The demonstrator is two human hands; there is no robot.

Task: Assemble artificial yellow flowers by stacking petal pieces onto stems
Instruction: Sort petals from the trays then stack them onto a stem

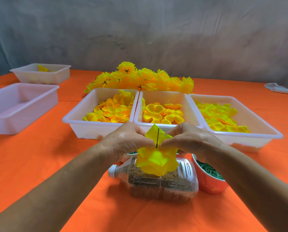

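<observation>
A wrinkled grey fabric backdrop (156,34) hangs behind a table covered by an orange tablecloth (39,156), lit brightly from above at the top edge.

I cannot see the fingers (142,131) behind the petal pieces (154,159); these cover the stem's (157,138) lower end. The red cup (208,180) sits partly behind my right forearm.

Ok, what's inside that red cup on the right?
The red cup holds dark green pieces, piled near the rim. The right hand and forearm cover its far side, and anything beneath the pile is hidden.
</observation>
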